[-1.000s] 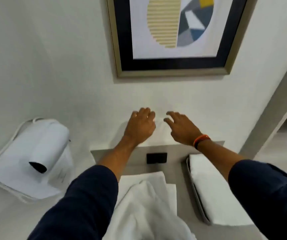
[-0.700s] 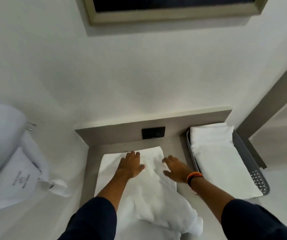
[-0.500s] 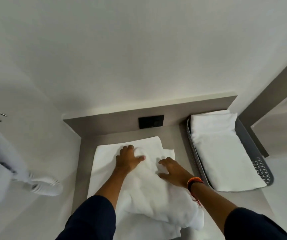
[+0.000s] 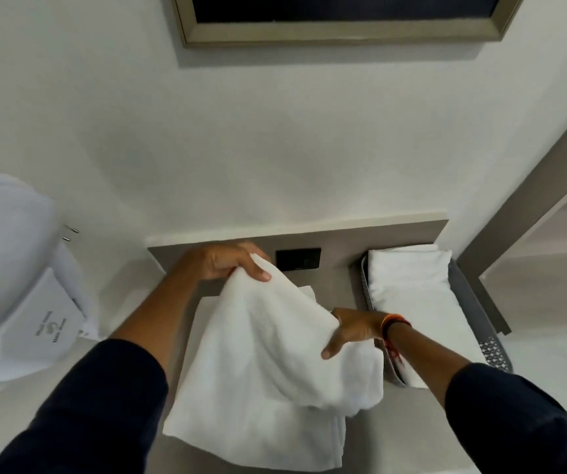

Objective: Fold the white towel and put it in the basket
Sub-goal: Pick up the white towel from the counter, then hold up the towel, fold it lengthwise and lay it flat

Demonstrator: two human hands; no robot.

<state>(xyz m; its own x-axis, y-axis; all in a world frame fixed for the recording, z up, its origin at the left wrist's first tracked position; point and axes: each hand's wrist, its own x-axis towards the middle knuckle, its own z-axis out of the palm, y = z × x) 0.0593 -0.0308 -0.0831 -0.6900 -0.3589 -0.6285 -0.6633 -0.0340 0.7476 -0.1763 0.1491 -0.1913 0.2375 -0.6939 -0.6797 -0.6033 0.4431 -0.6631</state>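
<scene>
Both hands (image 4: 227,265) (image 4: 350,331) now raised, gripping towel (image 4: 275,343)

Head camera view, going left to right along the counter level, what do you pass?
Hair dryer holder → left hand → wall socket → right hand → basket holding a folded towel.
</scene>
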